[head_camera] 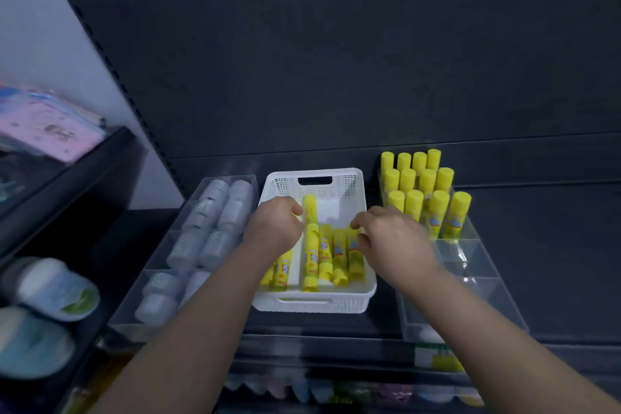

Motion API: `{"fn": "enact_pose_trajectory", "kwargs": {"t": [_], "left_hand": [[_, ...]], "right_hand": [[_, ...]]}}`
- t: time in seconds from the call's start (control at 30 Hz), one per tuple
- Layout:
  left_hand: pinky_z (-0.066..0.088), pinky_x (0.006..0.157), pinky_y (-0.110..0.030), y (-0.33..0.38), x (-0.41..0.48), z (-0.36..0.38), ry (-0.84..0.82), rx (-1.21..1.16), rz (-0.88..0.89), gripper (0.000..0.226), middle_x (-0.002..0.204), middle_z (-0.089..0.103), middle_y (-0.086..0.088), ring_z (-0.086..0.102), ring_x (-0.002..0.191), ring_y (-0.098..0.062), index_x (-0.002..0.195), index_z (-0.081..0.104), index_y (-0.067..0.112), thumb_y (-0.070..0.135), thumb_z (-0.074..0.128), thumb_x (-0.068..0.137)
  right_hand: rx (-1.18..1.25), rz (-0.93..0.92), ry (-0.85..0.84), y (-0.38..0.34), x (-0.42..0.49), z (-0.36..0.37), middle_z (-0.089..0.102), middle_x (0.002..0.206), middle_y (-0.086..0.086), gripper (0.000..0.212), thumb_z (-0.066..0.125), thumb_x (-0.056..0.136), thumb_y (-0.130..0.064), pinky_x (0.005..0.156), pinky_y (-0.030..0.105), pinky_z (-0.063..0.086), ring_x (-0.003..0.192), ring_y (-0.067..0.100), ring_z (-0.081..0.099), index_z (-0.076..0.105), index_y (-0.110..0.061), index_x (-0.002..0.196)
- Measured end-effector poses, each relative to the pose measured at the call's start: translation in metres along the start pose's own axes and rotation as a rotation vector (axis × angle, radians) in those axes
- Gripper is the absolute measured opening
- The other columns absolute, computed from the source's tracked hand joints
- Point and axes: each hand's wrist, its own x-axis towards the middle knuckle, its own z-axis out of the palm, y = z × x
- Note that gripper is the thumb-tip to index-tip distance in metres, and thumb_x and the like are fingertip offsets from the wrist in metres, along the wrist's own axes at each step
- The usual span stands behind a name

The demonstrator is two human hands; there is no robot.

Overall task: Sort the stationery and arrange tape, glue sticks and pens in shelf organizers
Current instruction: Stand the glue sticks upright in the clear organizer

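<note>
Your left hand (274, 227), knuckles up, pinches a glue stick (309, 208) at the middle of the white basket (336, 304). Your right hand (393, 237) arches over the lying sticks (339, 255) by the basket's right wall; I cannot tell whether it grasps one.

Both forearms reach forward. The left hand (274, 228) curls, perhaps gripping; the right hand (393, 239) hangs loosely curled.
</note>
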Motion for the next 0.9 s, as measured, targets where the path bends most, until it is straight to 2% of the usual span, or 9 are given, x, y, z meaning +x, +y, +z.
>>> {"fn": "enact_pose_trajectory", "kwargs": {"t": [0.1,0.27,0.43,0.6,0.77,0.9], "left_hand": [[0.047,0.089,-0.028,-0.003,0.005,0.009,-0.044,0.077,0.024,0.028,0.118,0.064,-0.003,0.057,0.110,-0.024,0.112,0.066,0.018,0.019,0.060,0.085],[0.042,0.071,-0.028,0.006,0.007,0.027,-0.144,0.167,0.023,0.030,0.112,0.062,-0.009,0.058,0.104,-0.028,0.108,0.058,0.009,0.027,0.063,0.085],[0.039,0.068,-0.029,0.013,0.013,0.030,-0.165,0.170,-0.044,0.035,0.114,0.060,-0.010,0.059,0.105,-0.030,0.111,0.049,0.009,0.022,0.063,0.082],[0.045,0.074,-0.025,-0.003,0.025,0.002,-0.040,0.055,-0.054,0.029,0.106,0.067,-0.004,0.062,0.100,-0.027,0.103,0.066,0.015,0.025,0.065,0.076],[0.041,0.069,-0.027,0.000,0.019,0.008,-0.154,0.233,0.092,0.038,0.105,0.066,-0.002,0.061,0.099,-0.026,0.099,0.065,0.016,0.046,0.068,0.076],[0.039,0.067,-0.029,0.004,0.015,0.026,-0.232,0.290,0.089,0.027,0.111,0.063,-0.006,0.060,0.102,-0.027,0.093,0.056,0.018,0.040,0.067,0.081]], "right_hand": [[0.014,0.059,0.010,-0.004,-0.001,0.006,0.061,0.106,-0.006,0.025,0.053,0.090,-0.025,0.071,0.031,0.045,0.106,0.017,0.048,0.060,-0.027,0.114],[-0.009,0.056,0.023,-0.006,-0.003,0.007,0.064,0.108,-0.005,0.027,0.054,0.090,-0.027,0.075,0.033,0.045,0.104,0.020,0.050,0.061,-0.027,0.116],[-0.028,0.076,0.004,-0.007,-0.003,0.004,0.063,0.112,-0.007,0.028,0.056,0.089,-0.030,0.081,0.034,0.042,0.107,0.020,0.049,0.059,-0.029,0.117],[-0.100,0.082,0.012,-0.018,0.011,0.005,0.066,0.104,-0.006,0.033,0.056,0.085,-0.018,0.077,0.035,0.037,0.105,0.021,0.050,0.059,-0.029,0.116],[-0.046,0.125,-0.006,-0.028,0.023,0.011,0.066,0.108,-0.005,0.039,0.053,0.085,-0.013,0.074,0.033,0.040,0.105,0.020,0.050,0.059,-0.028,0.120],[0.016,0.145,-0.031,-0.025,0.016,0.014,0.064,0.111,-0.007,0.035,0.053,0.088,-0.015,0.071,0.030,0.044,0.109,0.016,0.047,0.059,-0.028,0.121]]}}
